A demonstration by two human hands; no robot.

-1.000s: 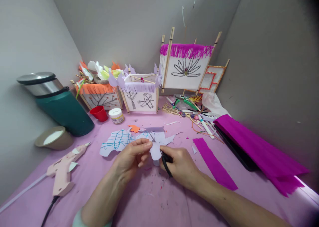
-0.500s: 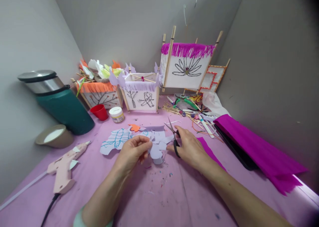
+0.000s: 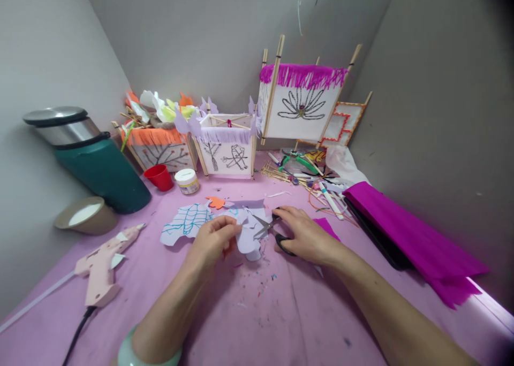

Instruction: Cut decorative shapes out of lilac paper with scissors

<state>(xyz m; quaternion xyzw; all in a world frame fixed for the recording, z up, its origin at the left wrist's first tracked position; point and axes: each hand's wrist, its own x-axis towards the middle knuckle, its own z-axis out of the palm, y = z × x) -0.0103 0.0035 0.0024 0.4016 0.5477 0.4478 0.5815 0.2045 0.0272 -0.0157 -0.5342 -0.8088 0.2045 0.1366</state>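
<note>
My left hand pinches the edge of a pale lilac paper cutout over the table's middle. My right hand has its fingers in the black handles of a pair of scissors. The scissors' blades are spread apart and point left, at the lilac paper. Other lilac paper lies behind the cutout. Left of it rests a pale sheet with blue drawn lines, and an orange paper piece lies just behind. A magenta paper strip is partly under my right hand.
At the left are a glue gun, a bowl and a green bottle. A red cup, a jar and decorated paper lanterns stand behind. Sticks, pliers and folded magenta paper lie right.
The scissors have turned and moved left and down, so their open blades now reach the lilac paper. My right hand has turned with them. My left hand has barely moved.
</note>
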